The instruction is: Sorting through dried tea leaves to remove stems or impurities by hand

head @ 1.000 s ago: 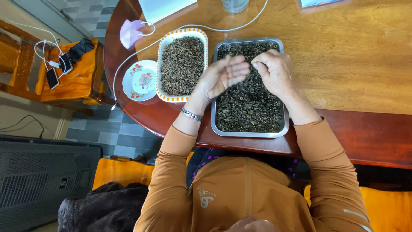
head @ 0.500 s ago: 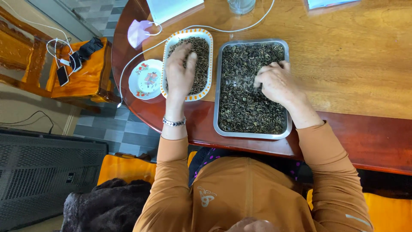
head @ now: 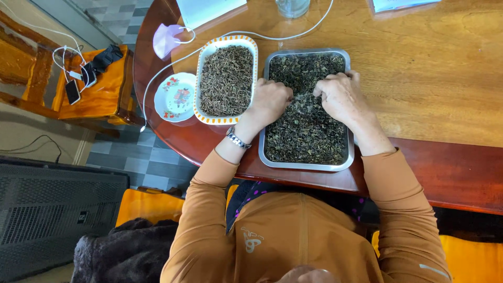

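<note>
A steel tray (head: 306, 164) full of dark dried leaves sits on the wooden table in front of me. Both hands rest in it, knuckles up and fingers curled down into the leaves. My left hand (head: 269, 100), with a metal watch on the wrist, is at the tray's left side. My right hand (head: 341, 95) is at its upper right part. What the fingertips pinch is hidden. Left of the steel tray stands an orange-rimmed white dish (head: 201, 79) holding lighter brown dried stems.
A small flowered saucer (head: 175, 97) lies left of the dish. A pink face mask (head: 166, 40), a white cable (head: 293, 36), papers and a glass base sit farther back. A wooden chair (head: 97, 89) with phones stands off the table's left edge.
Half a second ago my left hand was over the orange-rimmed dish; it has come back right into the steel tray. My right hand stayed in the tray.
</note>
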